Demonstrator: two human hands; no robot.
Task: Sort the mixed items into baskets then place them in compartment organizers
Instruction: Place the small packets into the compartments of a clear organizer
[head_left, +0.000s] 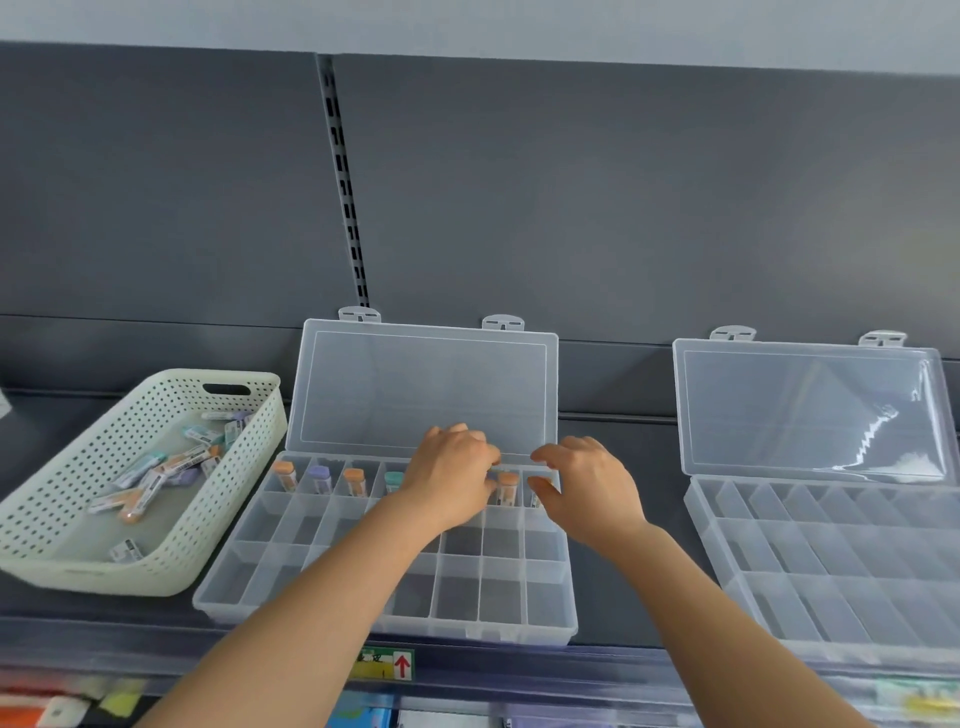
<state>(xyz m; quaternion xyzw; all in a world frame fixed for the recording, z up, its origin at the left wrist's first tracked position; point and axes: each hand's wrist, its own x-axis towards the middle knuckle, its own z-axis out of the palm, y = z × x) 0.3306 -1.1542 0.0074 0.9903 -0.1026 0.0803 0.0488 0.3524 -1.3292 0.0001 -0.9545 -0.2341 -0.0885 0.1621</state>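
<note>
at far left a pale perforated basket (62, 566) sits on the dark shelf (613, 597), with loose tubes (156, 473) lying flat and jumbled in it. just beside its right wall is an open clear organizer (467, 597), its lid (415, 384) standing up against the back panel. in the back row's left compartments four standing tubes (319, 479) are upright, one per compartment: orange cap, purple, orange, teal. next along, the left hand (452, 470) lies back-up over the same row, just right of the teal one. its fingers are curled down and bunched close, tips at the compartment walls. a scrap of purple shows at the tips, but i cannot tell whether they pinch anything. an orange tube (507, 487) stands upright in its compartment just right of those fingertips, touching them or very nearly. the right hand (592, 486) hovers over the back right corner, fingers half open and loosely curled. forefinger and thumb are parted, with only the lid seen between them, so they grip nothing that shows. its thumb tip sits at the top of the end tube (535, 500) in the last compartment; whether they touch i cannot tell. well apart at far right lies a second organizer (831, 597), lid also up.
</note>
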